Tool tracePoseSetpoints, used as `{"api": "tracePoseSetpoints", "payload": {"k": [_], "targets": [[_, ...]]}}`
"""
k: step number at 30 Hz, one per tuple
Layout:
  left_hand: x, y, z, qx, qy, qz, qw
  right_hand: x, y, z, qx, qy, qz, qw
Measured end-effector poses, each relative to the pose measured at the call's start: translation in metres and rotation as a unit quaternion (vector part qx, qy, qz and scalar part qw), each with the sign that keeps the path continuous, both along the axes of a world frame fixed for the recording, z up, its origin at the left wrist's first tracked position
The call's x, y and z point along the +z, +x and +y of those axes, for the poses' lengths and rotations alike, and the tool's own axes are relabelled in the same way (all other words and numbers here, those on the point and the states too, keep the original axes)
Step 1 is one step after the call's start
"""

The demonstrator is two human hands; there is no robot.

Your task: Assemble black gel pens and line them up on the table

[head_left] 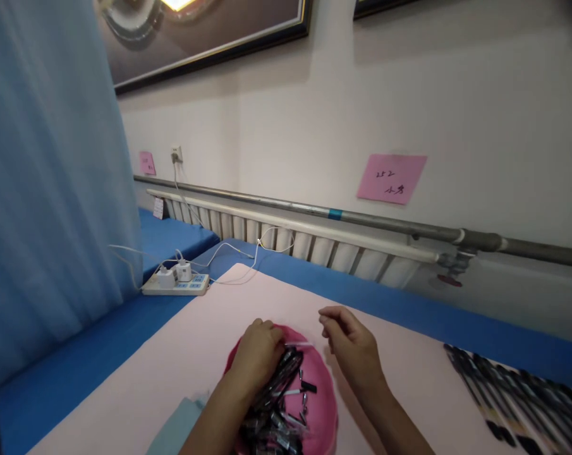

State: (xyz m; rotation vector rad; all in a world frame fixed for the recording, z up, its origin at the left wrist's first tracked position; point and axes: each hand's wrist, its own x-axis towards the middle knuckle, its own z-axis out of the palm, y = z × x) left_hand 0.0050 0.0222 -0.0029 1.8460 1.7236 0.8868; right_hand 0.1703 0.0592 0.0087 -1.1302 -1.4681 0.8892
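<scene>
My left hand (258, 355) reaches into a pink plastic basin (330, 404), its fingers curled together near the far rim. A thin white stick (299, 344) sticks out to the right from its fingertips. Black and clear pen parts (280, 385) fill the left side of the basin, with small black, white and shiny pieces scattered on its right. Just outside the right rim, my right hand (354, 347) hovers with thumb and forefinger pressed together and the other fingers curled. Anything pinched there is too small to make out.
Dark pen-like sticks (517, 404) lie in a row at the right on a pink sheet (210, 328) over a blue bed. A power strip (176, 284) with chargers and white cables lies at the left. Behind are a radiator (314, 246), a pipe and a blue curtain (53, 189).
</scene>
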Motion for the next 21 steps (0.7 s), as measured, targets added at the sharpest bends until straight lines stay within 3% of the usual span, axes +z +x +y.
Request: {"api": "tracePoseSetpoints", "payload": {"k": [2,4,7,9,12,17,21], "targets": [[0.008,-0.003,-0.003,-0.003,-0.014,-0.067,0.998,0.001,0.008,0.006,-0.017,-0.016,0.021,1.0],[0.015,-0.007,-0.007,-0.007,-0.058,-0.216,0.975,0.004,0.007,0.007,-0.001,-0.016,0.014,1.0],[0.021,-0.012,-0.012,-0.021,-0.122,-0.454,0.882,0.007,-0.002,0.002,0.055,0.0,-0.029,0.998],[0.021,-0.015,-0.012,-0.029,-0.13,-0.551,0.824,0.007,-0.007,-0.002,0.086,0.018,-0.056,0.995],[0.02,-0.018,-0.011,-0.043,-0.131,-0.607,0.783,0.005,-0.009,-0.004,0.106,0.043,-0.092,0.989],[0.016,-0.023,-0.006,-0.051,-0.116,-0.638,0.759,-0.005,-0.008,0.001,0.145,0.061,-0.155,0.975],[0.015,-0.026,-0.004,-0.027,-0.139,-0.648,0.748,-0.014,-0.01,-0.001,0.195,0.103,-0.255,0.942]]}}
